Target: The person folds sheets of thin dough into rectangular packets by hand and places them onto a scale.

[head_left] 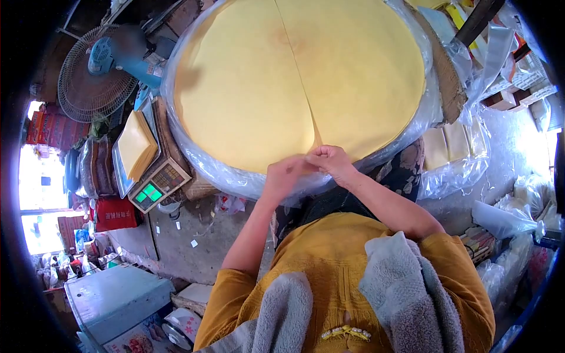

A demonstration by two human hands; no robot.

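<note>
A big round stack of thin, smooth yellow sheets (247,76) lies in front of me, with a slit running down its middle. Clear plastic film (203,170) wraps around its rim. At the near edge, where the slit opens, my right hand (331,162) pinches the sheet between thumb and fingers. Close beside it, my left hand (285,175) is closed at the sheet's edge, its fingertips almost meeting the right ones. Slight blur and the overlapping fingers hide the exact grip.
To the left stand a digital scale (159,183) with a green display, folded yellow sheets (136,144) and a blue fan (100,65). More bagged yellow sheets (450,144) lie on the right. A white-blue chest (118,297) is at lower left.
</note>
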